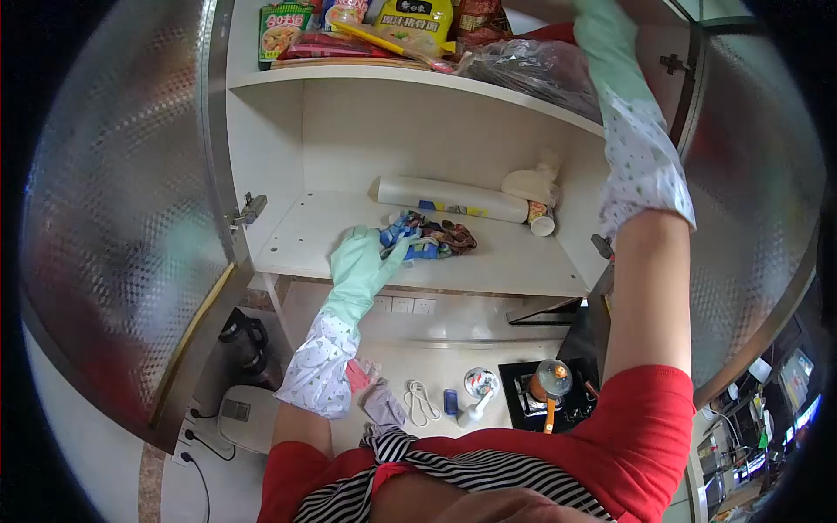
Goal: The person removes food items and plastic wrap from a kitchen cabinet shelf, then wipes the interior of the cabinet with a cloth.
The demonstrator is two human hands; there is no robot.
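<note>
On the lower cabinet shelf, my left hand (359,254), in a mint-green rubber glove with a patterned cuff, grips the near left end of a crumpled multicoloured cloth (427,236). The cloth lies bunched on the white shelf board (331,235). My right hand (602,26), gloved the same way, reaches up to the right side of the upper shelf, beside a clear plastic bag (532,65). Its fingers run past the top edge of the view, so what they hold or touch is hidden.
Food packets (414,24) crowd the upper shelf. Behind the cloth lie a white roll (453,199), a paper cup (540,220) and a pale bag (534,183). Cabinet doors (122,192) stand open either side. Below, a pot (551,380) sits on the stove (520,418).
</note>
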